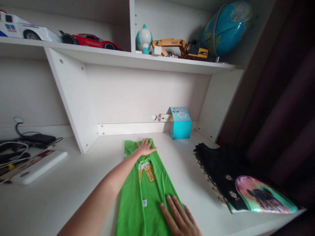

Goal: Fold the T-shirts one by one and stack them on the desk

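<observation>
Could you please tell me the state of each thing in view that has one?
Green shirt: laid flat, sides folded inward
Left hand: spread on the shirt
Right hand: open on the shirt
Dark clothes: folded, piled
Calendar: standing upright
Toy digger: arm bent
Globe: tilted on stand
Cables: loosely heaped

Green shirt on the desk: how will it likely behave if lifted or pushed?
Probably floppy: the green shirt looks like thin cloth with soft creases. Its folded layers would likely fall open if lifted by one edge, as no fastening shows. Pushed, it may slide or bunch rather than roll, since it lies flat on the smooth-looking desk.
</observation>
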A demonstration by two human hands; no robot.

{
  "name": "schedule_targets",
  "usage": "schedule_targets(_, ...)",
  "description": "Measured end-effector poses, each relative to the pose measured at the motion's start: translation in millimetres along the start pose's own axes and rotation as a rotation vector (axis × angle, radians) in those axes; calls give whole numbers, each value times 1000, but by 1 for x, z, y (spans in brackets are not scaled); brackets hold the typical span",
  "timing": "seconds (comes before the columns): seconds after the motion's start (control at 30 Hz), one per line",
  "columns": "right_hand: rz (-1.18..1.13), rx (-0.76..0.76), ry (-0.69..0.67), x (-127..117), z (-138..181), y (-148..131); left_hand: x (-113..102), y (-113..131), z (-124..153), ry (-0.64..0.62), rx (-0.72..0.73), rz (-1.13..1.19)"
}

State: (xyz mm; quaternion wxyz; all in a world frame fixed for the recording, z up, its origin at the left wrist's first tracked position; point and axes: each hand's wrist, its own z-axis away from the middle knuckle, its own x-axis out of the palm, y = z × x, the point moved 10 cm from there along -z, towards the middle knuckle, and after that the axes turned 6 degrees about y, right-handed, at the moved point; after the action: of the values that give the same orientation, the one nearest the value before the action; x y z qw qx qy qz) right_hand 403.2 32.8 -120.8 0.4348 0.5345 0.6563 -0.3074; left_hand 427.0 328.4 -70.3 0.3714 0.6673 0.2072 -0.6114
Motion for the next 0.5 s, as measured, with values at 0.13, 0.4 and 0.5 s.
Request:
schedule_targets(0.13, -3, -19, 36, -16, -2, -5, -17, 34, 89, -27, 205, 99)
schedule_targets(0.4, -35, -147, 216, -61, 10, -19, 3, 60, 331, 133, 587, -191)
schedule_targets(0.5, -9, -201, 230, -64, 25, -23, 20, 58, 357, 364, 636, -385)
